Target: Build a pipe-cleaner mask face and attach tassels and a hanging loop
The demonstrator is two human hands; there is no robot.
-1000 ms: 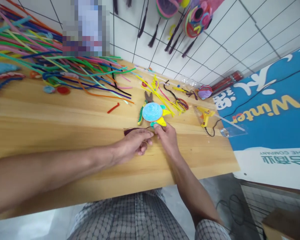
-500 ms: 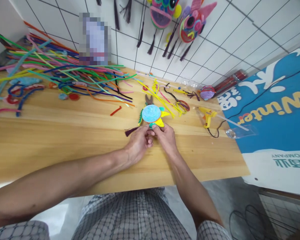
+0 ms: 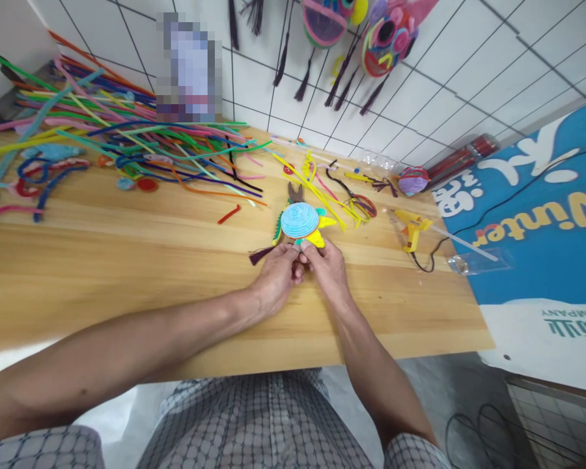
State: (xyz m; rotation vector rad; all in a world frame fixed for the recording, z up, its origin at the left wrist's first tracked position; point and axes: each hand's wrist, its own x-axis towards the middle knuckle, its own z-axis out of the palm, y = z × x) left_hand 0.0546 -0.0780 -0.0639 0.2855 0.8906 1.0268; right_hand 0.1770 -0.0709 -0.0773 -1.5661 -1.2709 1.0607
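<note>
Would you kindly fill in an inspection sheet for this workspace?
Surface: light wooden tabletop, partly covered.
Job's things: round blue craft piece with yellow and teal parts; dark tassel beside the left hand.
Clutter: pile of coloured strips at far left; pliers, partly hidden by the craft piece; yellow glue gun at right.
Hands: right hand grips the craft piece's near edge; left hand is at that edge, its grip hidden.
Cables: dark cord from the glue gun, crossing the blue board.
Surroundings: colourful ornaments hanging by a white gridded wall.
</note>
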